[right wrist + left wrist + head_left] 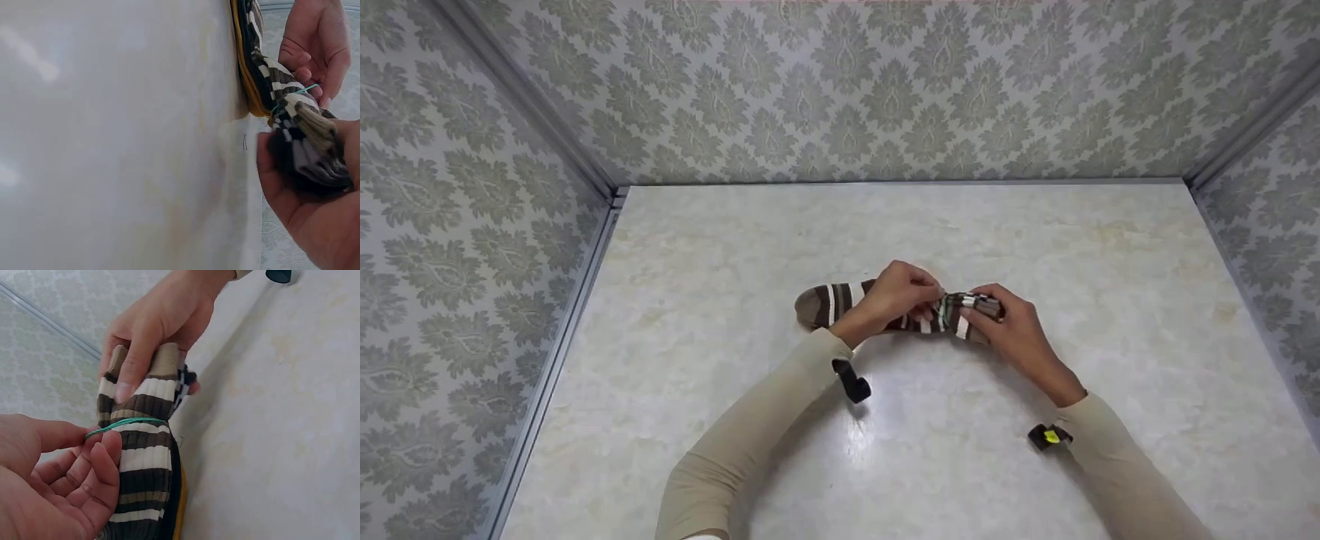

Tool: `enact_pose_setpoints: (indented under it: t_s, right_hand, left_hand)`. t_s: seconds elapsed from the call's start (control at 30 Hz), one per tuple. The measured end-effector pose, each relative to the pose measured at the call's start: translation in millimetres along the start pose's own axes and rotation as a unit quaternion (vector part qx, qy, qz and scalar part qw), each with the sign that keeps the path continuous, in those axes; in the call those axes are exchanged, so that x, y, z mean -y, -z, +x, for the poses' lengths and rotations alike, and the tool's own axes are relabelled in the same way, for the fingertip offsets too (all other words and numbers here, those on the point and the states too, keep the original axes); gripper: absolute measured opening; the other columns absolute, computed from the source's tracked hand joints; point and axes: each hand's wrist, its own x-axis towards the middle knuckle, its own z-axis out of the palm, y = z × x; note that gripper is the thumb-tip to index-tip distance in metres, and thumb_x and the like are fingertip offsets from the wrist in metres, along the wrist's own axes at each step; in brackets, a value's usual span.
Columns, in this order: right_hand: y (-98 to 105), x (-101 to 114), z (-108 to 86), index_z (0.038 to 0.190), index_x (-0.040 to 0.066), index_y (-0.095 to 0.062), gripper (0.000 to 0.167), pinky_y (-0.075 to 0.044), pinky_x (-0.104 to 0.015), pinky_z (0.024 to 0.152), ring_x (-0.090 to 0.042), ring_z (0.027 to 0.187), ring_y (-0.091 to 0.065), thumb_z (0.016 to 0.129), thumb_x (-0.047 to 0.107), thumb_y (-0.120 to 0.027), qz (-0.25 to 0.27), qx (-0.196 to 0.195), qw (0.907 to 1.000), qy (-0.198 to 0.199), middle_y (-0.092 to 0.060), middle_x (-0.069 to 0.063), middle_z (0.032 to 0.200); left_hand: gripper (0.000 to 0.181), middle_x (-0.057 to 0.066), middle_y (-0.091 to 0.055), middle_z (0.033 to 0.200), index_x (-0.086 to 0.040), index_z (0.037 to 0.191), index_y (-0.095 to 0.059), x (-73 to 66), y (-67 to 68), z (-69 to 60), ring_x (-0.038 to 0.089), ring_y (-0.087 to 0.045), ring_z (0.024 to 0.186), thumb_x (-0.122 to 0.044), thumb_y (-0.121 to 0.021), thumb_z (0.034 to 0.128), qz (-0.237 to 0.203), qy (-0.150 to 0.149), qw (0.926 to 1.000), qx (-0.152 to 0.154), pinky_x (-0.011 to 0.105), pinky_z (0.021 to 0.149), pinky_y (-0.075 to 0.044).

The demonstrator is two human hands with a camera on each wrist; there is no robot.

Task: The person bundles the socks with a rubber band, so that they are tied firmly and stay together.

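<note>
A bundle of striped brown, white and black socks (814,307) lies across the middle of the table, toes to the left. A thin green band (132,421) crosses it near the cuffs, where the bundle is drawn in. My left hand (894,296) is over the socks, and its thumb and forefinger pinch the band at one side. My right hand (1020,326) grips the gathered cuffs (315,126) at the right end. In the left wrist view, dark and mustard-yellow layers (181,495) show beneath the striped sock.
The pale marbled table (697,247) meets patterned wall panels (847,90) at the back and sides. Black wrist straps hang below both sleeves, the left strap (852,382) and the right strap (1042,436).
</note>
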Motion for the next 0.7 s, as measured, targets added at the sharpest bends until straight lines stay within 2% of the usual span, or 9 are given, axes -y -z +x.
enact_pose_setpoints:
  t_s: [0.13,0.27,0.43,0.5,0.6,0.7]
  right_hand:
    - [-1,1,2.8,0.132,0.006,-0.065,0.034,-0.055,-0.022,0.087,-0.022,0.112,-0.073,0.109,0.030,-0.073,-0.006,-0.004,0.9998,-0.021,-0.076,-0.012,0.124]
    - [0,0,5.9,0.137,0.004,-0.060,0.043,-0.050,-0.033,0.091,-0.027,0.114,-0.068,0.114,0.040,-0.063,-0.024,0.012,0.9988,-0.041,-0.074,-0.017,0.128]
    - [6,-1,5.4,0.151,0.003,-0.051,0.065,-0.049,-0.045,0.096,-0.033,0.122,-0.063,0.111,0.053,-0.062,-0.008,0.024,0.9948,-0.099,-0.064,-0.022,0.143]
    - [9,-1,4.8,0.159,0.004,-0.043,0.078,-0.050,-0.049,0.098,-0.035,0.125,-0.061,0.106,0.057,-0.069,-0.004,0.024,0.9918,-0.125,-0.057,-0.022,0.149]
    - [10,0,4.4,0.166,0.005,-0.033,0.097,-0.047,-0.054,0.104,-0.038,0.131,-0.056,0.099,0.056,-0.080,-0.014,0.038,0.9889,-0.143,-0.047,-0.024,0.156]
    - [10,1,4.3,0.167,0.004,-0.032,0.101,-0.043,-0.059,0.112,-0.042,0.140,-0.049,0.095,0.050,-0.086,-0.027,0.056,0.9882,-0.140,-0.042,-0.026,0.161]
  left_hand:
    - [0.014,0.006,-0.073,0.075,0.003,0.100,-0.083,3.1,-2.3,2.0,0.012,-0.065,0.055,-0.004,-0.071,0.1044,0.018,-0.009,0.9998,-0.007,0.024,0.053,-0.055]
    - [0.015,0.005,-0.074,0.077,0.001,0.102,-0.083,5.8,-3.6,2.7,0.013,-0.065,0.058,-0.008,-0.072,0.1064,0.040,-0.027,0.9988,-0.011,0.024,0.054,-0.054]
    - [0.016,0.010,-0.074,0.078,0.001,0.107,-0.083,9.5,1.2,-1.4,0.015,-0.063,0.062,-0.010,-0.072,0.1074,0.067,-0.067,0.9955,-0.005,0.026,0.057,-0.053]
    - [0.016,0.009,-0.076,0.082,0.000,0.109,-0.084,11.5,6.4,-5.9,0.014,-0.063,0.065,-0.011,-0.072,0.1070,0.087,-0.085,0.9925,-0.012,0.026,0.060,-0.052]
    - [0.015,0.005,-0.080,0.094,-0.001,0.110,-0.084,15.7,18.2,-16.5,0.011,-0.068,0.079,-0.011,-0.073,0.1055,0.127,-0.114,0.9846,-0.038,0.025,0.073,-0.054]
    - [0.012,0.003,-0.081,0.102,-0.002,0.107,-0.084,22.1,33.0,-31.2,0.011,-0.071,0.093,-0.009,-0.075,0.1041,0.164,-0.143,0.9734,-0.071,0.027,0.087,-0.055]
